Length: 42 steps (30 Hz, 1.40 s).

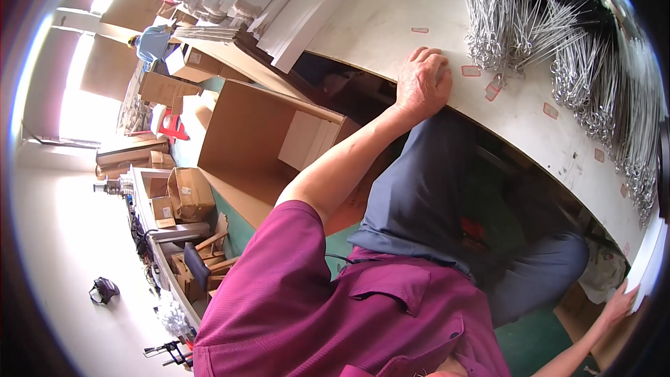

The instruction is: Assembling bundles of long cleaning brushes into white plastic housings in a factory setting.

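White sheets (650,265), smooth and flat, stand at the far right end of the table, cut off by the dark rim of the view. The right hand (619,301) grasps their lower edge between thumb and fingers. The left hand (424,82) rests knuckles up on the near edge of the tabletop (391,17), fingers bent; its underside is hidden, so I cannot tell whether it holds anything.

Between the two hands, along the table's far side, lie dense bundles of wire-handled brushes (490,31): thin, shiny metal stems ending in small round loops, with dark bristles massed behind. They take up much of the surface. Small red-bordered labels (471,70) dot the pale, scuffed top. Long white cardboard strips (307,21) lie layered at its left end.

Beside the left forearm, a big open carton (241,119) of plain brown board fills the space next to the table, a white panel (307,139) against its inner wall. Dark trousers (419,181) of soft cloth reach under the table; the magenta shirt (279,265) has a flapped pocket. Farther left are smaller cartons (190,194) and another person (152,43) in light blue.
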Motion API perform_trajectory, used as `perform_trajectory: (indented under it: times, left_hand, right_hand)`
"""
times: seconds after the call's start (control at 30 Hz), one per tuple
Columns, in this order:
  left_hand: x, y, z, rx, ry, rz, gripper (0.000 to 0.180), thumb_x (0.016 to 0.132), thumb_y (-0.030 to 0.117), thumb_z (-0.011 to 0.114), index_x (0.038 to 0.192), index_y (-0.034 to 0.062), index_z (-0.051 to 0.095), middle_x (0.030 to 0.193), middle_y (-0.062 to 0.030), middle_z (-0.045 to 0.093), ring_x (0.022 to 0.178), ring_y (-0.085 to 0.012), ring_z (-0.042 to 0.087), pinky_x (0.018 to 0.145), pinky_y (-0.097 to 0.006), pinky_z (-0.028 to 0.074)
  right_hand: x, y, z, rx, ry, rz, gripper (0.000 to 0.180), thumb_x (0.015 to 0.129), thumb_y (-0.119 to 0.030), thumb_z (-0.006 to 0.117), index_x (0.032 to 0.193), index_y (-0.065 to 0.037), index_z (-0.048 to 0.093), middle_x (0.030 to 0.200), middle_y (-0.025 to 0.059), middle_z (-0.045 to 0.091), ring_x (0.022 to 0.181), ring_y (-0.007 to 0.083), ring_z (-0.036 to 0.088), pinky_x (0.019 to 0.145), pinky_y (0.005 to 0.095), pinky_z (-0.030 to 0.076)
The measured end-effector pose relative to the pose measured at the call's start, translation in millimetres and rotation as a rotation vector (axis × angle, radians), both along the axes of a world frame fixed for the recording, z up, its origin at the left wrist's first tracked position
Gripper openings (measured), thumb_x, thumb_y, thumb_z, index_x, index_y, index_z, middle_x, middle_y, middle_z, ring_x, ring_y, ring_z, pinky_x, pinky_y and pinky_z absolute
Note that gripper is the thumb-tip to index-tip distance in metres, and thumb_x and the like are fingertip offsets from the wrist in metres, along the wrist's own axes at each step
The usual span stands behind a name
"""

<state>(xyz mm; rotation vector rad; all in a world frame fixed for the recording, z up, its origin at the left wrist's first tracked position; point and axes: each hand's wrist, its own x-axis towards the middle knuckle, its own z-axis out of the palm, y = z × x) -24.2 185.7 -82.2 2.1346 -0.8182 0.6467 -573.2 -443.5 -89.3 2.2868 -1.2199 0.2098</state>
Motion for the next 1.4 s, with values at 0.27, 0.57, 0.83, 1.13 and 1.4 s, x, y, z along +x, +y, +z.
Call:
perform_trajectory:
  times: [0.27,0.57,0.83,1.13,1.4]
  left_hand:
    - [6,-9,-9,0.16,0.012,-0.001,0.005,0.083,0.008,0.063,0.086,0.0034,0.064,0.097,-0.019,0.068,0.097,-0.0393,0.063,0.085,-0.051,0.051]
    - [6,-2,-5,0.073,-0.029,-0.007,0.015,0.086,0.009,0.064,0.097,-0.0003,0.068,0.108,-0.0182,0.071,0.106,-0.0377,0.065,0.096,-0.044,0.051]
    - [4,2,-17,-0.026,0.137,0.013,0.017,0.092,0.01,0.063,0.105,0.0002,0.07,0.116,-0.0186,0.072,0.114,-0.0319,0.066,0.103,-0.039,0.048]
    - [-114,-39,106,0.134,-0.126,-0.626,0.037,0.077,0.004,0.076,0.112,-0.0014,0.069,0.115,-0.021,0.069,0.111,-0.0397,0.066,0.104,-0.052,0.049]
    - [-123,-91,99,0.521,-0.047,-0.7,0.079,0.076,0.021,0.081,0.142,-0.0059,0.046,0.14,-0.0253,0.052,0.129,-0.0421,0.051,0.114,-0.05,0.037]
  right_hand:
    - [-25,7,4,-0.073,-0.079,0.085,0.058,0.099,-0.035,0.065,0.139,0.007,0.053,0.138,0.0268,0.059,0.128,0.0398,0.057,0.109,0.0452,0.046]
    - [18,60,28,-0.027,-0.27,-0.002,0.059,0.089,-0.033,0.074,0.136,-0.001,0.058,0.14,0.0175,0.06,0.126,0.0377,0.058,0.105,0.0459,0.048]
    - [44,94,64,0.15,-0.757,0.098,0.046,0.086,-0.015,0.078,0.126,0.004,0.064,0.125,0.0168,0.068,0.114,0.0303,0.066,0.102,0.0407,0.051]
    - [198,289,126,0.554,-0.505,0.993,0.042,0.079,-0.005,0.085,0.117,0.0,0.067,0.114,0.0146,0.068,0.109,0.0309,0.065,0.097,0.0422,0.052]
    - [264,346,101,0.678,-0.331,1.187,0.056,0.075,-0.011,0.084,0.126,-0.001,0.063,0.134,0.0189,0.059,0.128,0.0366,0.055,0.112,0.0469,0.045]
